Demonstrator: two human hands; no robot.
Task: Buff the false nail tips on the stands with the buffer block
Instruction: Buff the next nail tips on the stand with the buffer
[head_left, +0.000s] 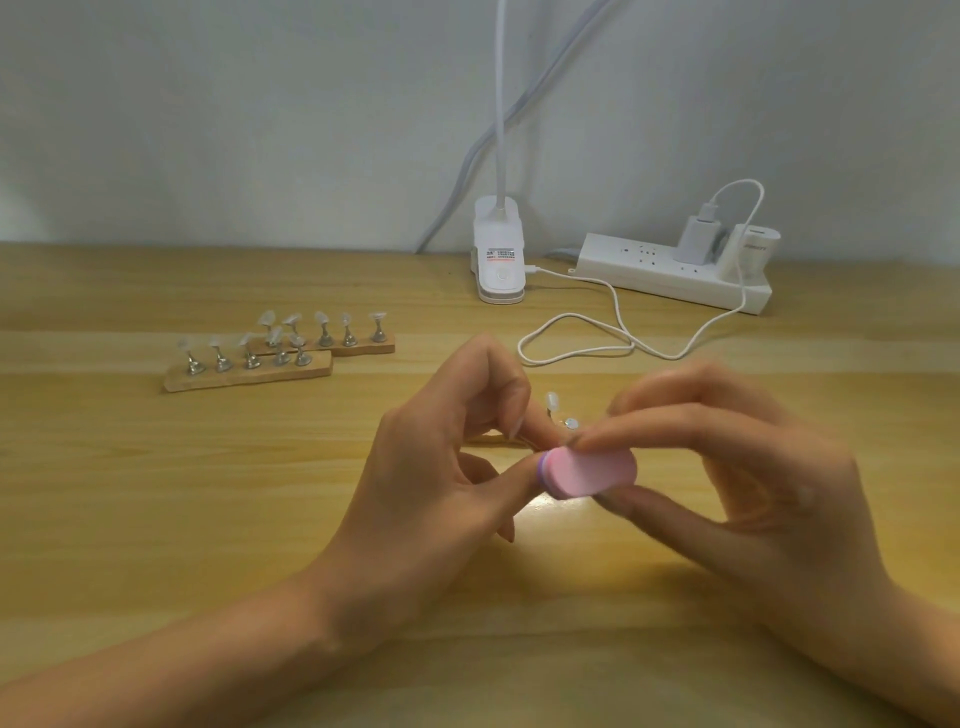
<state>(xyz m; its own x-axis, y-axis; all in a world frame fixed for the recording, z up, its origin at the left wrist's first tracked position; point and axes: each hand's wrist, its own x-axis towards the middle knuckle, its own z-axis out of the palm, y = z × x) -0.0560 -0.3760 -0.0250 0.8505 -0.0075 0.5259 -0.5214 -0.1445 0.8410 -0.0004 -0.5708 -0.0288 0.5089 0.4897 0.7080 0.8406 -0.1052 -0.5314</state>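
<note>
My right hand (737, 467) pinches a pink buffer block (592, 474) with a purple edge between thumb and fingers, just above the wooden table (130, 493). My left hand (441, 467) pinches a small stand between thumb and forefinger, its left end against the block; a clear nail tip (551, 401) and a metal foot (570, 423) show just behind the fingers. Two wooden strips (249, 373) (363, 347) at the far left carry several metal stands with clear nail tips.
A white clip lamp (498, 254) stands at the back centre, its cable (597, 338) looping across the table to a white power strip (670, 273) with a charger at the back right. A pale wall rises behind the table.
</note>
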